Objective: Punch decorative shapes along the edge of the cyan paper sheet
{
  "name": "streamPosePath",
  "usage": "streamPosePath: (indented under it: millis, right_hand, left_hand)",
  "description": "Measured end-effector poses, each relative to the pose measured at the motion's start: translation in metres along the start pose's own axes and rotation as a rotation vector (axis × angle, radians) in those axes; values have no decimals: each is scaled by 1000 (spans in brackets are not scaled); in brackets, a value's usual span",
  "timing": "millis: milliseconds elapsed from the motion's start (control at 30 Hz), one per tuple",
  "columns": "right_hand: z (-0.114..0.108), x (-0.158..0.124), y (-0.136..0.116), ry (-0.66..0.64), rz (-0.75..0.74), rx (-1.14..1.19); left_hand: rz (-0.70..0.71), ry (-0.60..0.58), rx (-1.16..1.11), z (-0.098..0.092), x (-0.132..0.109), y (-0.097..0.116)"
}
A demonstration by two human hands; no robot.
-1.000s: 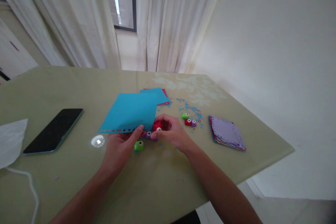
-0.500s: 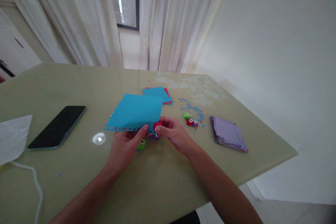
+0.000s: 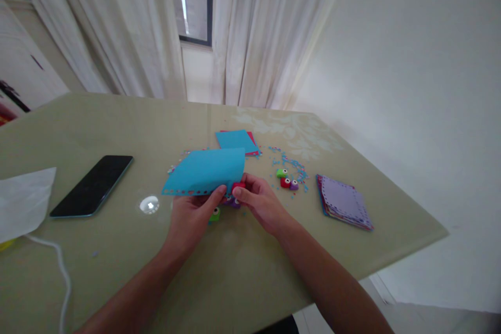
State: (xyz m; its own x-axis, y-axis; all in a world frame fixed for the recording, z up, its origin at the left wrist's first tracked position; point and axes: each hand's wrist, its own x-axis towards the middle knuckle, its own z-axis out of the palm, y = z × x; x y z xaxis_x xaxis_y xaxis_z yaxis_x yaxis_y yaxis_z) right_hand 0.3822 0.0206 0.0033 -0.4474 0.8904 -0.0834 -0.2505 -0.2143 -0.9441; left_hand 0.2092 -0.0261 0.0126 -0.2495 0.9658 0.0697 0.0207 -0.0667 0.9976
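Note:
My left hand (image 3: 195, 214) pinches the near edge of a blue paper sheet (image 3: 207, 169), which has a row of punched holes along that edge. Between the fingers of my right hand (image 3: 260, 201) is a small red punch (image 3: 238, 186), set at the sheet's near right corner. Just below the paper, partly hidden by my hands, are a green punch (image 3: 215, 214) with an eye and a purple one (image 3: 235, 202). The underside of the sheet is out of sight.
Blue and red sheets (image 3: 237, 140) lie behind. Green (image 3: 281, 173), red (image 3: 285, 182) and purple (image 3: 294, 185) punches sit near confetti (image 3: 296, 167). A purple-topped paper stack (image 3: 344, 201) is right; a phone (image 3: 94, 185), white sheet (image 3: 25, 198) and cable (image 3: 64, 271) are left.
The blue sheet's far edge has dipped and the sheet curves more, uncovering confetti behind it. Both hands keep their grip. The whole view has shifted slightly.

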Motion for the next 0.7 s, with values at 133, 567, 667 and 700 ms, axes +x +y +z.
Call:
streamPosePath:
  millis: [133, 567, 667, 700]
  right_hand:
    - [2, 0, 3, 14, -37, 27]
    - [-18, 6, -17, 163, -200, -192]
    - [-44, 8, -30, 303, -343, -651]
    - [-53, 8, -32, 357, -374, -818]
  left_hand:
    - [4, 8, 2, 0, 0, -4]
    - [-98, 68, 24, -4, 1, 1]
    - [-83, 74, 55, -5, 2, 2]
    - [-62, 75, 85, -6, 3, 2]
